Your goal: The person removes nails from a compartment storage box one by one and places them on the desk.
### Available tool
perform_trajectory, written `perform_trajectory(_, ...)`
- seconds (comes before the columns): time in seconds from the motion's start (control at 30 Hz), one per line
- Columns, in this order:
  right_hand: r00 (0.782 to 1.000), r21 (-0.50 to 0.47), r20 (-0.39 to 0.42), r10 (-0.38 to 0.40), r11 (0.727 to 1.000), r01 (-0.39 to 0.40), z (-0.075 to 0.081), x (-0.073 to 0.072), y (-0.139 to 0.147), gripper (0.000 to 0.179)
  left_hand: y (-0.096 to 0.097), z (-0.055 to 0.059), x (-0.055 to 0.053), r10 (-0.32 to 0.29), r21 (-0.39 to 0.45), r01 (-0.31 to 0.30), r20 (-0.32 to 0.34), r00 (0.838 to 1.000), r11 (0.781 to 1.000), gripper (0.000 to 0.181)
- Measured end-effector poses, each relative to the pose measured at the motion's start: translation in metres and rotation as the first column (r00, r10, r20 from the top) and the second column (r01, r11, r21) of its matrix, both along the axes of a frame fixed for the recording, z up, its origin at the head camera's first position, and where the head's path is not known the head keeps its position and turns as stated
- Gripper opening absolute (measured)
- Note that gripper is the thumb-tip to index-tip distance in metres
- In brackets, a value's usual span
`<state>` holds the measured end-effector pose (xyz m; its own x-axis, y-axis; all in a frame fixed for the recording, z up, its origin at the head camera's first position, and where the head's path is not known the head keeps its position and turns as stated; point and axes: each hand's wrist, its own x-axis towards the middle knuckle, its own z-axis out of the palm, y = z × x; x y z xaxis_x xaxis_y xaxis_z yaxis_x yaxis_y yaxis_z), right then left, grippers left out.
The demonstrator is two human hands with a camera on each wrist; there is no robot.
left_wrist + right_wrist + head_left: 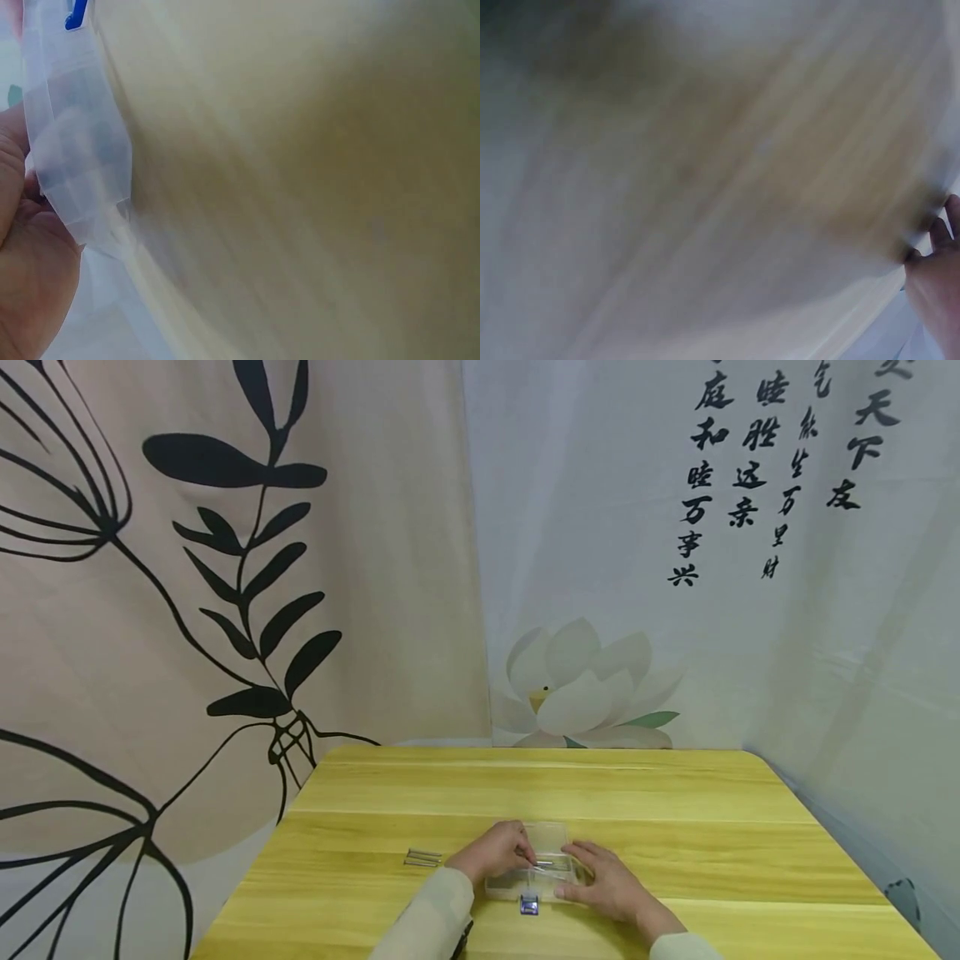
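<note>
A clear plastic box (510, 887) lies on the table with its see-through lid (549, 837) laid back. A blue clasp (529, 905) sits at its near side. My left hand (497, 852) reaches over the box, fingertips pinching a thin silvery metal nail (543, 863) inside it; the fingers partly hide it. From the right, my right hand (609, 887) holds the box's side between thumb and fingers. In the left wrist view, the box (82, 142) appears beside the left hand (37, 277). The right wrist view is blurred, with the right hand (937, 277) at its edge.
Several similar metal nails (423, 857) lie side by side on the table, left of the left hand. The wood-grain table (675, 810) has its far edge near a printed curtain (397, 568) with plant and flower motifs.
</note>
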<state>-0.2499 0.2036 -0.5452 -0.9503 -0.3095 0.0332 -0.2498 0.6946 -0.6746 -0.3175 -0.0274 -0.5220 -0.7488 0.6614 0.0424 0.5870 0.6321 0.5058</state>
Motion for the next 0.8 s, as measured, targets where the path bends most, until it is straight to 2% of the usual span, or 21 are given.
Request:
perform_trajectory(0.13, 1.0, -0.006, -0.001, 0.004, 1.0, -0.004, 0.001, 0.001, -0.001, 0.076, 0.0, 0.0, 0.0, -0.008, -0.03, 0.007, -0.017, 1.0, 1.0, 0.004)
perform_trajectory(0.33, 1.0, -0.018, 0.003, 0.009, 1.0, -0.009, 0.001, 0.001, -0.001, 0.076, -0.002, 0.002, 0.003, -0.011, -0.006, 0.011, -0.009, 1.0, 1.0, 0.005)
perform_trajectory(0.57, 1.0, -0.024, 0.018, 0.01, 1.0, -0.01, 0.001, 0.0, -0.001, 0.076, -0.008, 0.006, 0.001, -0.021, 0.086, 0.02, 0.012, 1.0, 0.996, 0.008)
perform_trajectory(0.8, 1.0, -0.01, -0.001, 0.006, 1.0, -0.006, -0.001, -0.001, 0.0, 0.078, -0.015, 0.014, 0.0, -0.022, 0.164, 0.023, -0.004, 1.0, 0.986, 0.007)
